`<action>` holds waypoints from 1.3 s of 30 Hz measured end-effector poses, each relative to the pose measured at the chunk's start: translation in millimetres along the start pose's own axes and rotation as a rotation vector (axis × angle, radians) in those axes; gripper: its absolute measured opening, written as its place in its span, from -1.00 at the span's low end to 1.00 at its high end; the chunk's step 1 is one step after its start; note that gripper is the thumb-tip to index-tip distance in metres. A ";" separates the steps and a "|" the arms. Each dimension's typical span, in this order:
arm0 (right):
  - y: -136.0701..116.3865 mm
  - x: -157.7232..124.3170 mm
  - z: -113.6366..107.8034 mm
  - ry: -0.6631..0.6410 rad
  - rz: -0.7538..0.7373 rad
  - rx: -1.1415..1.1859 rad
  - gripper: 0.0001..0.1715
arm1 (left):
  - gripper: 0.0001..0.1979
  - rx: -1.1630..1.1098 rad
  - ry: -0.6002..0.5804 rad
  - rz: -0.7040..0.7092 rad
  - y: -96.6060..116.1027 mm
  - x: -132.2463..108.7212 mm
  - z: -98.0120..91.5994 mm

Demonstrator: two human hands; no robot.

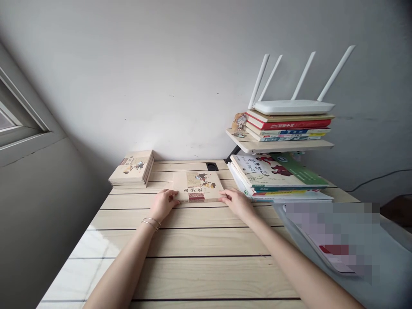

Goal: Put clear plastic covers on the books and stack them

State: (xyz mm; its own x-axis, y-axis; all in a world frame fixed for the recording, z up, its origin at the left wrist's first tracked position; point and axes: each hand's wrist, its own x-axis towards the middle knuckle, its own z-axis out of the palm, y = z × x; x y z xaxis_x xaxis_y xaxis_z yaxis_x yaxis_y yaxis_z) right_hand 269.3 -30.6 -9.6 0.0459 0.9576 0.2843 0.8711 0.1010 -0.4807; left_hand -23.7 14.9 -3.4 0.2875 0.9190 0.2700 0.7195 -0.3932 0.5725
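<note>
A beige book (206,193) with Chinese characters and a small painted scene on its cover lies flat on the light wooden table (193,244), toward the back. My left hand (164,202), with thin bangles at the wrist, holds the book's near left corner between curled fingers and thumb. At the near right corner, my right hand (237,202) grips the same book. Further left, a small stack of matching beige books (133,167) sits near the wall.
A raised shelf (257,148) at the back right bears stacked books (289,125) and a white router (294,106) with upright antennas. Larger books (277,171) lie beneath it, right of my right hand. A greyish plastic sheet (386,266) covers the right side. A black grommet (212,166) is behind the book.
</note>
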 end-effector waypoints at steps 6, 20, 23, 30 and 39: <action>-12.6 -13.9 4.9 0.014 0.006 0.003 -0.72 | -0.79 0.058 0.058 -0.051 3.5 7.4 -1.8; -33.1 74.5 -15.2 -0.120 0.066 0.039 -0.60 | -0.84 -0.826 0.089 -0.625 41.6 -3.5 15.5; -26.3 85.1 -2.1 -0.173 0.095 0.066 -0.67 | -0.78 -0.919 0.079 -0.634 48.3 -5.6 16.2; -28.7 47.0 5.6 -0.164 0.236 0.145 -0.89 | -0.78 -1.014 0.163 -0.584 47.9 5.6 15.2; -28.9 9.0 14.4 -0.124 0.345 0.548 -0.71 | -0.81 -0.961 0.060 -0.713 39.7 11.1 2.2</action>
State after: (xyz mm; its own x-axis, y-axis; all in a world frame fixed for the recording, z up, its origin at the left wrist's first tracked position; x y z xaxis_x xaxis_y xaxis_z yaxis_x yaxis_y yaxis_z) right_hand 237.6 -21.0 -5.1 0.1922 0.9804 -0.0436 0.4398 -0.1258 -0.8892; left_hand 9.5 9.6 20.6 -0.0321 0.9462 -0.3219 -0.0689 0.3192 0.9452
